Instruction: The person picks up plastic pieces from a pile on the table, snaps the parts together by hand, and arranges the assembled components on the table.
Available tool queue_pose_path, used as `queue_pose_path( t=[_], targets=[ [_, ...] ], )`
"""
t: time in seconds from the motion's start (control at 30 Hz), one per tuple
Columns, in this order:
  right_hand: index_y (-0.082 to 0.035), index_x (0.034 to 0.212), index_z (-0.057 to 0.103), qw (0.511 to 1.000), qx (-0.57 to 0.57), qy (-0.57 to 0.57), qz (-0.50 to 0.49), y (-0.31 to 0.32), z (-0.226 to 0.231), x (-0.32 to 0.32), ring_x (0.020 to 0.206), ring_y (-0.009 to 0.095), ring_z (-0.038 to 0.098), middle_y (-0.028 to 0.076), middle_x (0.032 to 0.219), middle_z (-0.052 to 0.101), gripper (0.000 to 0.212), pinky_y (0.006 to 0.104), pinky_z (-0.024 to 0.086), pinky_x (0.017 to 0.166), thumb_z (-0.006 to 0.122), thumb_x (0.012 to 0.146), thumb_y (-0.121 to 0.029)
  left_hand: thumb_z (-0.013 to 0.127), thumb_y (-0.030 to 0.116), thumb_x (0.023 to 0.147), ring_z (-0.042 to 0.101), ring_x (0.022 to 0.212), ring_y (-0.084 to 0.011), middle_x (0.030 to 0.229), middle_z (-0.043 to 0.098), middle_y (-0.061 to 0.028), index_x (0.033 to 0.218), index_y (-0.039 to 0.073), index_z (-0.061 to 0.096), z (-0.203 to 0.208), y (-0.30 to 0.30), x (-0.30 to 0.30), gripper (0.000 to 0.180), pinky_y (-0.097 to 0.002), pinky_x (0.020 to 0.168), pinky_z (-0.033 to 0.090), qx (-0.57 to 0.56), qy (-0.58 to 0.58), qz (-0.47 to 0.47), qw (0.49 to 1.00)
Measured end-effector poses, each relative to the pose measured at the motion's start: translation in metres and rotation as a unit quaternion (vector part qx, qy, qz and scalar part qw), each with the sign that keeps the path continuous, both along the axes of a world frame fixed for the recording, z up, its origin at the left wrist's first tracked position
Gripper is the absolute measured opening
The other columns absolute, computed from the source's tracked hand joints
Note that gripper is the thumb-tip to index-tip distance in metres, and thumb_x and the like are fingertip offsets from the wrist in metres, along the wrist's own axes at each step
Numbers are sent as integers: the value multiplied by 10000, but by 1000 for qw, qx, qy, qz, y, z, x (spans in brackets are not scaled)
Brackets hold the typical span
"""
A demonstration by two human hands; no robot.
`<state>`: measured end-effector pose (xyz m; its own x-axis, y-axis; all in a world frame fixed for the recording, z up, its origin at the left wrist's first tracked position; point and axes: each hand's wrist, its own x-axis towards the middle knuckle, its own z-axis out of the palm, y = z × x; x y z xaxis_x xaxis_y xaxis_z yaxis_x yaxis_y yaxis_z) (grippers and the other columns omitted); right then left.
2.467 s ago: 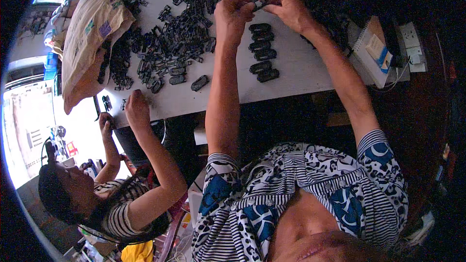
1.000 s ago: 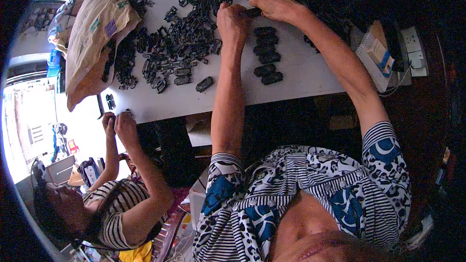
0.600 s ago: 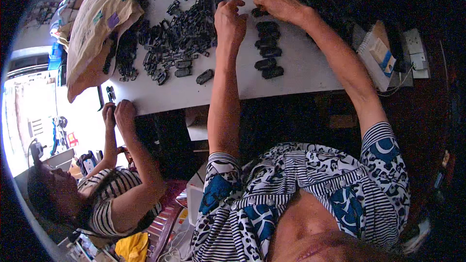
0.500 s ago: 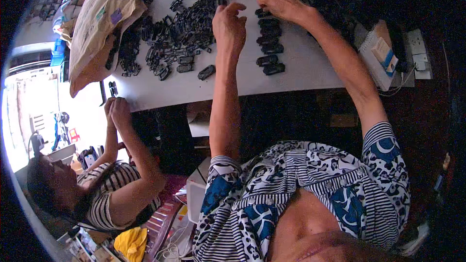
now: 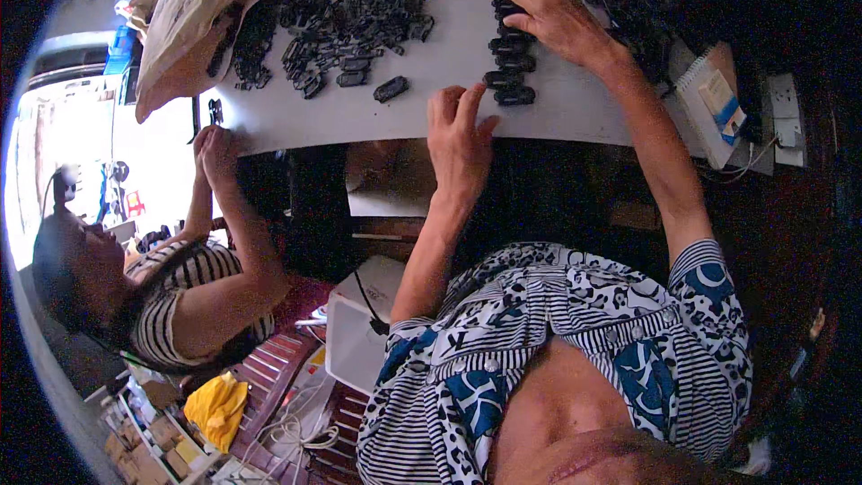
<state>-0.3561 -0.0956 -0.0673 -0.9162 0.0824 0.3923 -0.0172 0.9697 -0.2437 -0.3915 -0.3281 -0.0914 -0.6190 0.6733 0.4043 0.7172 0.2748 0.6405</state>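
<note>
Black plastic pieces stand in a short column on the white surface, between the two hands. Right hand lies over the column's far end, fingers spread and bent onto the topmost pieces — whether it grasps one I cannot tell. Left hand rests at the near edge of the surface, fingers loose, fingertips just beside the lowest piece and gripping nothing. One single black piece lies apart to the left. Beyond it spreads a heap of black parts, with a brown sack at its far left. A second person's hands meet at the surface's left corner — a notepad lies at right.
</note>
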Motion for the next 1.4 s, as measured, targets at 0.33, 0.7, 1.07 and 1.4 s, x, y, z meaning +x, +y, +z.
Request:
queue_pose_path(
  t=[0.33, 0.7, 1.07, 1.4],
  targets=[
    [-105, 1317, 477, 987, 85, -80, -106, -66, -25, -29, 1234, 378, 400, 206, 1346, 417, 535, 451, 349, 1035, 527, 888, -420, 658, -20, 661, 510, 901, -303, 1041, 495, -138, 1110, 86, 563, -19, -17, -36, 470, -407, 762, 453, -4, 31, -32, 999],
    [-102, 1319, 465, 963, 57, -98, -246, -122, -32, -42, 1160, 351, 433, 199, 1260, 447, 539, 462, 365, 963, 564, 875, -392, 712, -8, 620, 531, 874, -287, 1011, 521, -120, 1005, 108, 664, -21, -49, -78, 404, -380, 754, 463, 4, -7, -79, 997],
    [-168, 1403, 371, 969, -26, -29, -246, -113, -50, -32, 1233, 449, 366, 270, 1390, 333, 658, 528, 308, 1027, 536, 860, -501, 735, 12, 673, 425, 1138, -359, 1297, 390, -197, 1253, 126, 514, -12, -68, -68, 631, -434, 938, 395, -50, 51, 13, 997],
    [-284, 1438, 328, 995, 70, -9, -69, -87, -45, -21, 1250, 455, 341, 246, 1447, 247, 689, 518, 282, 1055, 428, 848, -626, 554, 560, 833, 3, 1391, -466, 1505, -42, -294, 1479, 37, 86, -35, -65, -65, 954, -556, 1095, 98, -125, 87, 114, 982]
  ],
)
